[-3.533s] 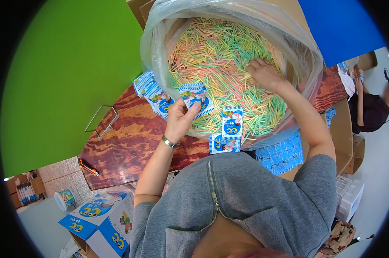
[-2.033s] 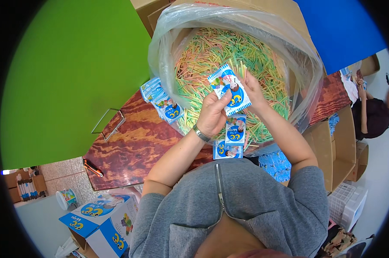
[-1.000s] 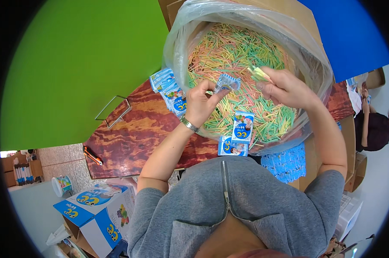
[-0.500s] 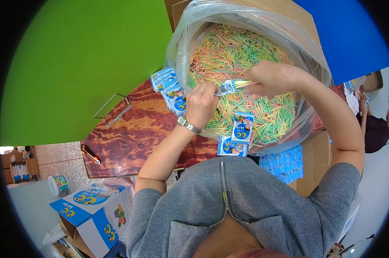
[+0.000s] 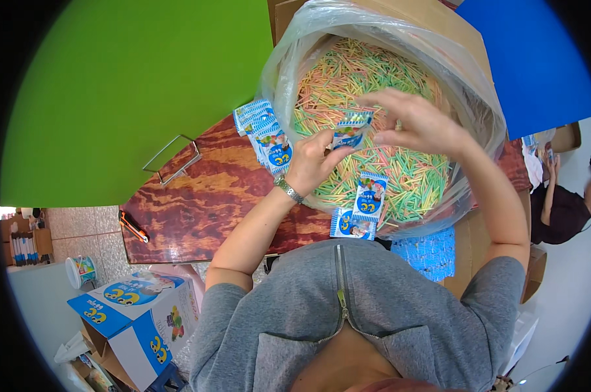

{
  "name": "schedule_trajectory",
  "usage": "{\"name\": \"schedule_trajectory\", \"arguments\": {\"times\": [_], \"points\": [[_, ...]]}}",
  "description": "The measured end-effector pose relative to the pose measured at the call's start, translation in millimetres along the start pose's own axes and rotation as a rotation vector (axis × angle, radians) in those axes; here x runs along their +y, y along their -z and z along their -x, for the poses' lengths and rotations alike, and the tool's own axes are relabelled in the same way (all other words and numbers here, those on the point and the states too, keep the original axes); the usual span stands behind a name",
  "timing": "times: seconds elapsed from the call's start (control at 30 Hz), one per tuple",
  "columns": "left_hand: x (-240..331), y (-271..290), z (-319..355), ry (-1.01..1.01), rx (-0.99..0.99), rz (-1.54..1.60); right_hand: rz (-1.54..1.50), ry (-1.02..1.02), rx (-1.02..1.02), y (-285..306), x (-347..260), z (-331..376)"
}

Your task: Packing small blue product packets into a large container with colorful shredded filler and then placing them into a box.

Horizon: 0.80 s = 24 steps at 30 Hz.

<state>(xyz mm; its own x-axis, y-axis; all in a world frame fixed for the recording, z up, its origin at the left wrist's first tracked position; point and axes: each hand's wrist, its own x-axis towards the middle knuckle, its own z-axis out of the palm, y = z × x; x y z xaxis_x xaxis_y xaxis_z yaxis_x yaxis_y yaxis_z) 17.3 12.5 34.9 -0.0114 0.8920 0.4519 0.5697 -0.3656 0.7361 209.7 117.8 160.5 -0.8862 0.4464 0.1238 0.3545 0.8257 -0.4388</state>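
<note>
My left hand (image 5: 314, 160) pinches a small blue-and-white packet (image 5: 350, 134) by its lower side, above the heap of sticks. Pale sticks show at the packet's upper end. Just right of it, my right hand (image 5: 418, 124) hovers with the fingers apart and nothing visible in them. Beneath both hands, thin pink, yellow and green candy sticks (image 5: 400, 189) fill a clear plastic bag (image 5: 279, 85) set in a cardboard box. Two more packets (image 5: 370, 196) overlap on the near side of the heap.
A fanned pile of packets (image 5: 263, 134) lies left of the bag on the red wood-patterned table (image 5: 197, 209). Farther left are a bent metal frame (image 5: 172, 160) and an orange cutter knife (image 5: 133, 227). A printed carton (image 5: 138, 320) stands lower left. Another person (image 5: 560, 209) is at right.
My right hand has let go of the sticks it held at the packet's mouth and spread its fingers. The packet has turned more upright in my left hand.
</note>
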Motion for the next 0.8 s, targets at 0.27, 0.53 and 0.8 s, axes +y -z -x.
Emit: {"name": "schedule_trajectory", "arguments": {"times": [0.27,0.53,0.8], "points": [[-2,14,34,-0.025,0.086,0.108,-0.07,0.18,0.364,-73,-19,3],[-23,55,74,0.316,0.143,0.051,-0.184,0.071,0.349,-104,-24,6],[-92,29,64,0.258,0.284,-0.402,0.328,-0.227,-0.149,-110,38,76]]}}
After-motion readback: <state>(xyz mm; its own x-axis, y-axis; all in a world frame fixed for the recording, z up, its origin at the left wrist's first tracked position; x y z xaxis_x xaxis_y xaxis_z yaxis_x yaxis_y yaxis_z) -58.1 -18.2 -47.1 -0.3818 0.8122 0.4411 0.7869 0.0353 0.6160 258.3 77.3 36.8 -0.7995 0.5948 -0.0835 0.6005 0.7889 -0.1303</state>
